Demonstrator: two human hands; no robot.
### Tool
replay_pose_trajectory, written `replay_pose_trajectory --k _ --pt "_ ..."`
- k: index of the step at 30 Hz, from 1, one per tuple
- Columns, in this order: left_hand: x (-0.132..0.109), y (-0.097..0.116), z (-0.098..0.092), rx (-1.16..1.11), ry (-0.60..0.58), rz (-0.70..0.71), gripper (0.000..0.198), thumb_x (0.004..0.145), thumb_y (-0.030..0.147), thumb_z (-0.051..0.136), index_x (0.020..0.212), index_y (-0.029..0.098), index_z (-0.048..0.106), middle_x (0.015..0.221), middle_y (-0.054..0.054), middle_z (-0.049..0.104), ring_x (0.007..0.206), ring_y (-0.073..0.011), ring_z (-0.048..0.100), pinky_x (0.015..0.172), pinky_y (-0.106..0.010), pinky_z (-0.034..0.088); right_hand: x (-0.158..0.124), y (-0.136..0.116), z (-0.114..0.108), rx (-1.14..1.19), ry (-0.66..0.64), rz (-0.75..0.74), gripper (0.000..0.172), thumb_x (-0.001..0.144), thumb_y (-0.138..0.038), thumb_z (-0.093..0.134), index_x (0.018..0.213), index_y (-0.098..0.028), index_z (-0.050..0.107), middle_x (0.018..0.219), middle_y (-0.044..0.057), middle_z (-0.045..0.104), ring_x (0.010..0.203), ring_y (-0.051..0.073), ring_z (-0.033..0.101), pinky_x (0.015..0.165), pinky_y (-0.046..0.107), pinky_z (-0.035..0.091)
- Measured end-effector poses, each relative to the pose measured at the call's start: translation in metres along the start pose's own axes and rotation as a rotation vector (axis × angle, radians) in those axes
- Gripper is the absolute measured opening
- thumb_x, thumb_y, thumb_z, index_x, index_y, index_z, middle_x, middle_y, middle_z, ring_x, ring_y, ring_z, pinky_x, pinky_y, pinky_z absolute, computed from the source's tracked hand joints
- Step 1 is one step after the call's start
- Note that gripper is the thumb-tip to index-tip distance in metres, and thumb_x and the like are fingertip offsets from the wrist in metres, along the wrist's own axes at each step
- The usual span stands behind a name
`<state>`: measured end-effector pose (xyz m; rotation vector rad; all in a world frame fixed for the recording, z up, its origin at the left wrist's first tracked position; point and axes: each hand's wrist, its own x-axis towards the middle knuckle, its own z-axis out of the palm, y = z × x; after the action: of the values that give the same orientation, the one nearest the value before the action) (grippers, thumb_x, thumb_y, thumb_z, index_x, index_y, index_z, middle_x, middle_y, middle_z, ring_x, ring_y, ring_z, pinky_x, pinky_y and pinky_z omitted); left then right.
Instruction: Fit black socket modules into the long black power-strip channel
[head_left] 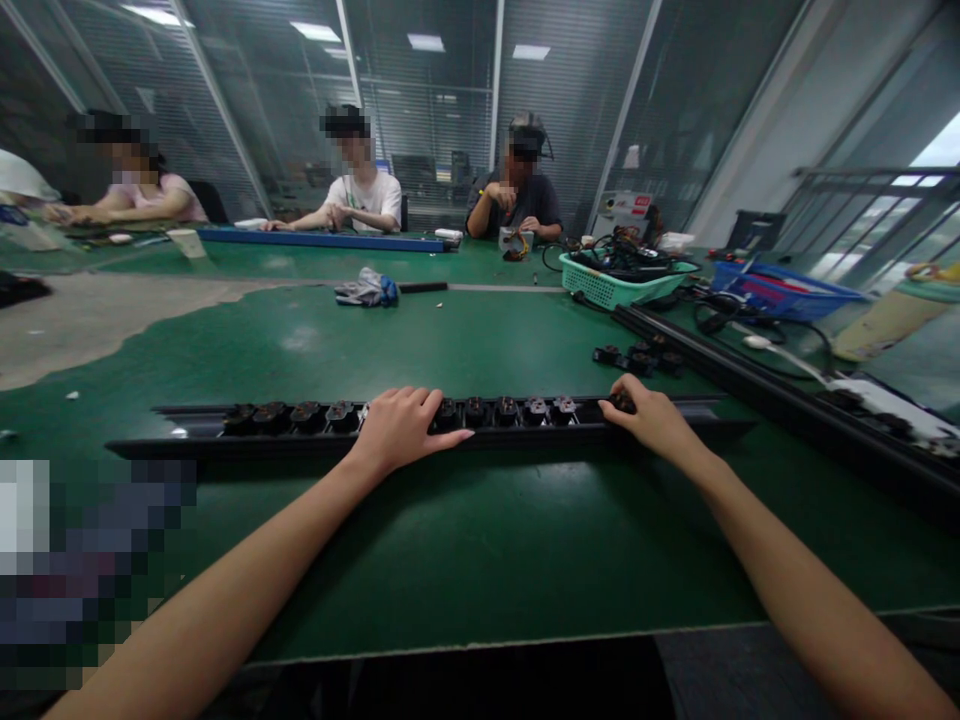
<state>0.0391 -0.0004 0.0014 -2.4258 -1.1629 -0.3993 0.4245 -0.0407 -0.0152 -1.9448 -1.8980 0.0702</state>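
A long black channel rail (517, 440) lies crosswise on the green table, with a row of black socket modules (474, 410) set along its inside. My left hand (397, 428) rests over the middle of the rail, fingers curled across the far edge and thumb stretched along the near side, holding it. Some modules are covered by that hand. Towards the rail's right end, my right hand (637, 410) pinches a dark socket module (621, 402) just at the channel, right of the row. Whether this module is seated cannot be seen. Several loose modules (641, 355) lie behind my right hand.
Another black rail (712, 370) runs diagonally on the right. Beyond are a green basket (611, 285) of cables and a blue basket (784, 290). A grey-blue glove bundle (366, 288) lies mid-table. Several people sit across, near a long blue bar (322, 240); one person is at the left edge.
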Motion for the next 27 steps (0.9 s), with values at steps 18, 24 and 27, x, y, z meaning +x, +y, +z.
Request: replay_pose_trajectory --k 18,24,27 --pt "0.001 0.0002 -0.0014 0.003 -0.019 0.006 0.067 0.086 0.077 0.034 0.092 0.017 0.062 0.082 -0.01 0.068 0.076 -0.0253 0.064 0.066 -0.034 0.042 0.0002 0.0008 -0.0097 -0.105 -0.086 0.009 0.03 0.088 -0.052 0.047 0.099 -0.023 0.049 0.085 0.007 0.067 0.077 0.024 0.064 0.063 0.029 0.04" --pt "0.0006 0.0004 -0.0014 -0.007 -0.011 0.002 0.065 0.085 0.076 0.035 0.09 0.017 0.063 0.082 -0.01 0.068 0.075 -0.0253 0.063 0.065 -0.035 0.041 0.0 0.0024 -0.0095 -0.154 -0.071 0.022 0.03 0.089 -0.05 0.046 0.101 -0.023 0.05 0.084 0.009 0.067 0.076 0.025 0.064 0.062 0.03 0.04" --pt "0.0005 0.0004 -0.0018 -0.007 -0.012 0.006 0.066 0.085 0.076 0.035 0.09 0.017 0.063 0.082 -0.01 0.068 0.074 -0.0256 0.064 0.065 -0.035 0.042 -0.0004 0.0025 -0.0108 -0.163 -0.079 0.037 0.029 0.089 -0.05 0.045 0.1 -0.023 0.051 0.084 0.008 0.067 0.077 0.025 0.064 0.063 0.03 0.04"
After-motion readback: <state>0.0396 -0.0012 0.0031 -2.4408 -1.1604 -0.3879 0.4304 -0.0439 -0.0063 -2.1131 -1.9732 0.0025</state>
